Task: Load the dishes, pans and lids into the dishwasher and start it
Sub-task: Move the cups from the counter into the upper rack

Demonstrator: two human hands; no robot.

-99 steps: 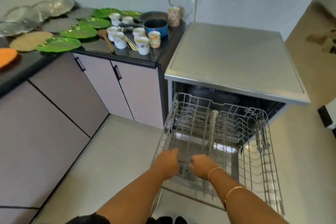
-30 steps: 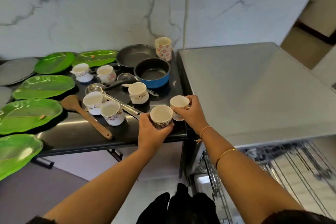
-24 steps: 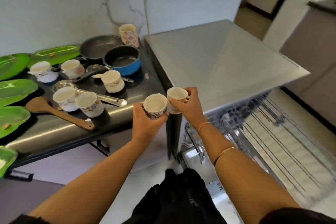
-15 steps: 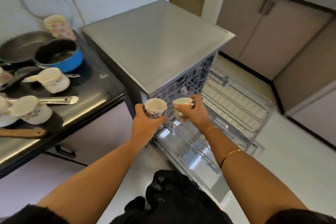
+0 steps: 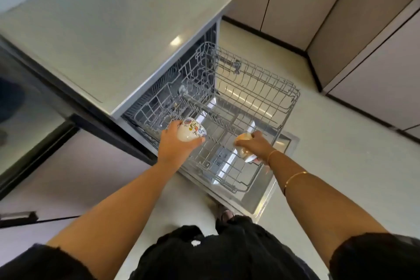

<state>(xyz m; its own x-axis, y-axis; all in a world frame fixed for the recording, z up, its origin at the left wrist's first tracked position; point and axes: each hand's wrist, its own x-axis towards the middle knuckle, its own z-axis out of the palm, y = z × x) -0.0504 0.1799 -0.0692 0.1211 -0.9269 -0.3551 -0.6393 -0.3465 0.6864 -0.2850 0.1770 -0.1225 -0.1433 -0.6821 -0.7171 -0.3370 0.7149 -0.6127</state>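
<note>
Forearms reach out from a black garment [image 5: 227, 254] towards the machine. The left hand [image 5: 173, 146] has its fingers curled round a small white ceramic cup with a painted flower pattern [image 5: 190, 133], tipped on its side just above the near left part of the grey wire dishwasher rack [image 5: 250, 88]. The right hand [image 5: 255, 144] grips a second pale cup [image 5: 243, 154] low over the rack's front; it is too blurred to tell which way it faces.

Both cups look light, stiff and brittle to me, and the glaze could be slippery. I would hold each round the body, as here, and ease it down between the tines rather than let it drop.

Beyond the hands, the rack stands out over the lowered steel door [image 5: 270, 191], below the dishwasher's flat grey top [image 5: 109, 36]. Beige cupboards [image 5: 368, 29] line the far side.
</note>
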